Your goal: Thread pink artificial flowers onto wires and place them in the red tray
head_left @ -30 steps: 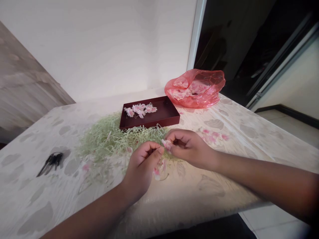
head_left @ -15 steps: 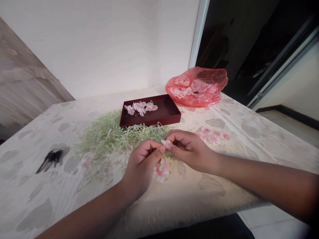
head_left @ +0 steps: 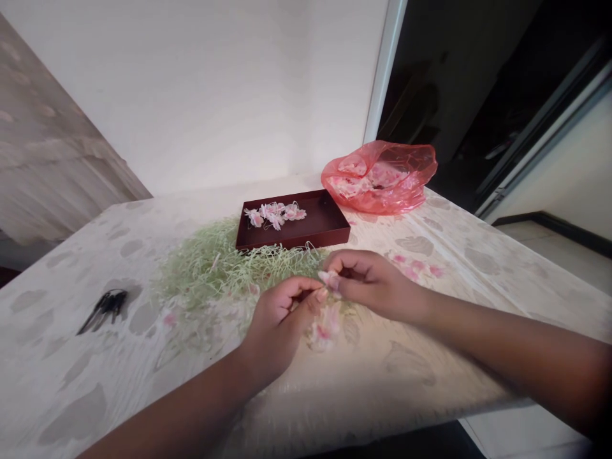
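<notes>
My right hand [head_left: 377, 284] pinches a small pink-and-white flower [head_left: 329, 278] between thumb and fingers. Close beside it, the thumb and forefinger of my left hand [head_left: 282, 319] are pressed together at the flower's lower end; what exactly they grip is too small to tell. Below the fingertips hang or lie more pink-and-white petals [head_left: 324, 330]. Beyond both hands, a dark red open box [head_left: 315, 220] holds a cluster of similar flowers [head_left: 275, 215] in its left part. Pale green shredded strands [head_left: 215, 264] are heaped in front of the box and to its left.
A red translucent bag [head_left: 401, 197] with pink flowers inside sits at the back right. Several loose pink petals [head_left: 415, 268] lie right of my right hand. A bunch of keys [head_left: 108, 306] rests on the left of the patterned tablecloth [head_left: 71, 370]. A wall stands behind.
The whole view has shifted slightly, so the table items appear a little lower and further right. Both hands stay together at the flower, with the fingertips slightly further apart.
</notes>
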A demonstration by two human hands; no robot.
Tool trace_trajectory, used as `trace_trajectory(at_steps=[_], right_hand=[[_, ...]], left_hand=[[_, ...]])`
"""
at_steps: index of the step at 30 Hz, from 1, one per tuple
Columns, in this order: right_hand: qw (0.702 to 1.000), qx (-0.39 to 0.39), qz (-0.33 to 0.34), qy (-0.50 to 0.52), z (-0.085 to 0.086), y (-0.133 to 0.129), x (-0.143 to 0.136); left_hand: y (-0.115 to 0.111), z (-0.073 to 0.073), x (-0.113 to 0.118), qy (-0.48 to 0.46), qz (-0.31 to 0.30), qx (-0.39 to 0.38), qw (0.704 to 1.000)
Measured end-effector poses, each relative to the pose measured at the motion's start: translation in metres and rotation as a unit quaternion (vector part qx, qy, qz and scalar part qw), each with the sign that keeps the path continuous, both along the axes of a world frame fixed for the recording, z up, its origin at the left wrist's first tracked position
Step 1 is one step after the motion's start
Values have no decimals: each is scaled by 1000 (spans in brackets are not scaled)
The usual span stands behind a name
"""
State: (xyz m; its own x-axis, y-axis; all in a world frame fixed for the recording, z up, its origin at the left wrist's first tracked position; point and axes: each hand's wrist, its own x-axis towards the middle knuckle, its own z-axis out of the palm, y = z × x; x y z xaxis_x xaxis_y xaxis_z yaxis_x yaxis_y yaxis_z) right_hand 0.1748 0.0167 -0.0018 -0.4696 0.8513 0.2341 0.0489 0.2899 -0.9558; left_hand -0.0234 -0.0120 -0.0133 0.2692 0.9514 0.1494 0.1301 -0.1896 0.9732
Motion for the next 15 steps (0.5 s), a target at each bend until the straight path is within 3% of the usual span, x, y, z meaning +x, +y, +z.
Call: trace_trajectory(at_steps=[3,5,8,10,13,15], right_hand=[[989,-5,-124,85,1,12,6],[965,15,-220,144,0,24,11],[930,64,-318,174,-4,44,20],[941,75,-308,121,-7,55,25],[969,53,-239,25,-12,66,30],[972,32,-232,12,-15,70,31]], left_hand=[[2,0,0,-43,69,72,994],[4,1,0,-66,116,88,987],[5,2,1,-61,127,84,986],[4,3,1,-40,111,90,989],[3,5,0,-25,93,92,991],[3,5,-1,-29,86,87,992]])
